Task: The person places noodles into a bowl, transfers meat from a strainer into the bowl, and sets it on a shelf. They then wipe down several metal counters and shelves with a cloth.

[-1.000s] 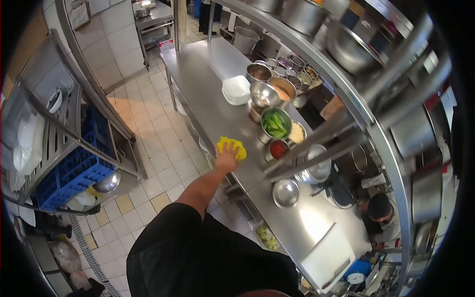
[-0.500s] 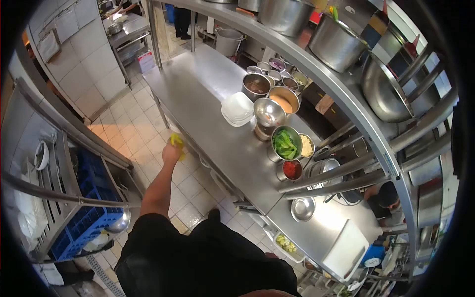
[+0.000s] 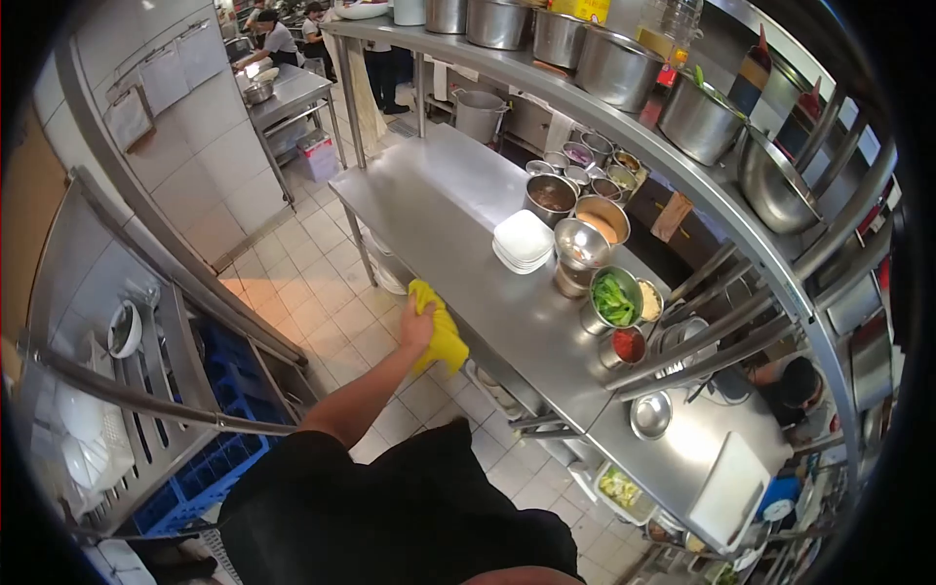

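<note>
My left hand (image 3: 417, 327) is closed on a yellow cloth (image 3: 445, 345), which hangs down beside the front edge of the long steel table (image 3: 429, 229). The cloth is over or next to that edge; whether it touches the metal I cannot tell. On the table stand stacked white square plates (image 3: 524, 240), a steel bowl (image 3: 583, 244), a pot of green leaves (image 3: 614, 296) and a small pot of red food (image 3: 624, 345). My right hand is out of view; only some bare skin of an arm shows at the bottom edge.
Pots (image 3: 618, 70) line the shelf above the table. A white cutting board (image 3: 728, 491) and a small steel bowl (image 3: 651, 415) lie at the right. Blue crates (image 3: 200, 458) stand in the left rack. Other people (image 3: 279, 44) are at the back, and one (image 3: 795, 385) is at the right.
My left hand has risen and moved right with the yellow cloth, nearer the table's front edge, and more of the cloth shows. The camera view has shifted, showing more of the back.
</note>
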Demonstrator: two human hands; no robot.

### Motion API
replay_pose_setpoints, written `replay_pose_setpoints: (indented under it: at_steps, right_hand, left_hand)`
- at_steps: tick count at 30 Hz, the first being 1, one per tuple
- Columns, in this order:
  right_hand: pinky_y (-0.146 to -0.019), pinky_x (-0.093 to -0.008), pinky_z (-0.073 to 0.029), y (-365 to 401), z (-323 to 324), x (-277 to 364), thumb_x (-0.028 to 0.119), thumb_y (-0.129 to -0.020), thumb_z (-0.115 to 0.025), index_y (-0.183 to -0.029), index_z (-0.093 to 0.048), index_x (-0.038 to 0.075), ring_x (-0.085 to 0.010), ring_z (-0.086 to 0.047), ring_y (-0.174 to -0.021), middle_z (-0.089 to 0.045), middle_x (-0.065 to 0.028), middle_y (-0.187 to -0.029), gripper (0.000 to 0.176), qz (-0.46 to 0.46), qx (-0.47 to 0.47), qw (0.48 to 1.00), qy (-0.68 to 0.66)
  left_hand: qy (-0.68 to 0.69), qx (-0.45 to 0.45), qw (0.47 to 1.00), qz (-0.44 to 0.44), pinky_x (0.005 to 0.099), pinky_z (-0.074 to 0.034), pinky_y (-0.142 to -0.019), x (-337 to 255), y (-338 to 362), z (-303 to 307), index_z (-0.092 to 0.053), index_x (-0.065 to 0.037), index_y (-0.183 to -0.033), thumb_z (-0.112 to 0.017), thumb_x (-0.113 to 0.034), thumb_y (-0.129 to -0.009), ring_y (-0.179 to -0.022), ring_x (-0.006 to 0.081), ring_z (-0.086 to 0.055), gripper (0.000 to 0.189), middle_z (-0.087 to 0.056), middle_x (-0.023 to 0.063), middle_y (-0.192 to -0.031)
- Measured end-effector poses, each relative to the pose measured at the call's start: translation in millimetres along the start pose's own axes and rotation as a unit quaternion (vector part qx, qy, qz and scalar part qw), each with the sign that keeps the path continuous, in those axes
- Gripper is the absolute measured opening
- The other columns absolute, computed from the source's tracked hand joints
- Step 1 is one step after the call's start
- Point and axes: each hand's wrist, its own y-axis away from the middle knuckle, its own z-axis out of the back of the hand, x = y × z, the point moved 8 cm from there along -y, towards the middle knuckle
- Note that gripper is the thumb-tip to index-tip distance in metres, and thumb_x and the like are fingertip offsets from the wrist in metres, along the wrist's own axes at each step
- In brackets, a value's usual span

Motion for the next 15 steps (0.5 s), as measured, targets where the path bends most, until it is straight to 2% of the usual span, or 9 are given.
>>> replay_pose_setpoints:
  at_steps: [2,5,7,8,11,14,15]
  right_hand:
    - [-0.051,-0.0334,-0.045,-3,-20,58,0.023,-0.079,-0.048,-0.094,-0.052,0.007,-0.0214,-0.057,-0.063,-0.061,-0.0091,-0.082,0.022,0.036,-0.001,0.999,-0.021]
    - [-0.051,-0.0326,-0.045,-9,-52,130,0.024,-0.080,-0.048,-0.096,-0.052,0.006,-0.0212,-0.057,-0.064,-0.060,-0.0097,-0.084,0.024,0.070,0.007,0.996,-0.049]
    - [-0.052,-0.0321,-0.045,-22,-72,166,0.025,-0.081,-0.048,-0.097,-0.052,0.006,-0.0211,-0.058,-0.065,-0.060,-0.0102,-0.085,0.026,0.071,0.009,0.996,-0.050]
    - [-0.052,-0.0319,-0.045,-28,-80,177,0.025,-0.081,-0.047,-0.098,-0.052,0.006,-0.0211,-0.058,-0.065,-0.060,-0.0104,-0.085,0.026,0.067,0.009,0.997,-0.048]
    - [-0.052,-0.0311,-0.045,-38,-100,186,0.027,-0.081,-0.047,-0.100,-0.051,0.005,-0.0209,-0.058,-0.066,-0.060,-0.0110,-0.087,0.029,0.026,0.001,0.999,-0.032]
    - [-0.053,-0.0303,-0.045,-40,-103,193,0.028,-0.082,-0.047,-0.102,-0.051,0.005,-0.0207,-0.058,-0.067,-0.060,-0.0116,-0.089,0.031,-0.013,-0.017,1.000,0.006]
    - [-0.053,-0.0301,-0.045,-40,-102,199,0.029,-0.082,-0.047,-0.103,-0.051,0.005,-0.0207,-0.058,-0.068,-0.060,-0.0118,-0.090,0.032,-0.004,-0.019,0.998,0.054]
  left_hand:
    - [-0.061,0.000,0.997,-0.043,0.0321,-0.040,-0.085,-17,-13,-19,-0.041,0.000,-0.119,-0.054,-0.022,-0.079,-0.102,0.0308,-0.050,0.048,-0.046,0.0193,-0.119]
    - [-0.258,0.090,0.960,-0.066,0.0386,-0.032,-0.094,-22,-31,-58,-0.036,-0.001,-0.124,-0.053,-0.026,-0.079,-0.113,0.0323,-0.041,0.054,-0.030,0.0194,-0.132]
    - [-0.428,0.203,0.863,-0.172,0.0445,-0.022,-0.099,-19,-30,-93,-0.034,-0.002,-0.126,-0.050,-0.027,-0.081,-0.121,0.0317,-0.029,0.054,-0.026,0.0195,-0.133]
    - [-0.505,0.254,0.793,-0.226,0.0474,-0.017,-0.101,-11,-24,-108,-0.033,-0.002,-0.126,-0.048,-0.027,-0.082,-0.125,0.0314,-0.022,0.053,-0.024,0.0196,-0.134]
    - [-0.403,0.253,0.833,-0.282,0.0519,-0.009,-0.101,34,-37,-119,-0.035,-0.007,-0.126,-0.045,-0.033,-0.081,-0.126,0.0331,-0.017,0.053,-0.026,0.0143,-0.135]
    - [-0.408,0.300,0.783,-0.362,0.0510,-0.009,-0.102,25,-66,-106,-0.039,-0.009,-0.124,-0.044,-0.030,-0.082,-0.127,0.0345,-0.017,0.047,-0.025,0.0127,-0.135]
    - [-0.398,0.307,0.790,-0.350,0.0523,-0.010,-0.101,28,-82,-105,-0.041,-0.011,-0.123,-0.043,-0.028,-0.083,-0.126,0.0346,-0.018,0.044,-0.027,0.0109,-0.135]
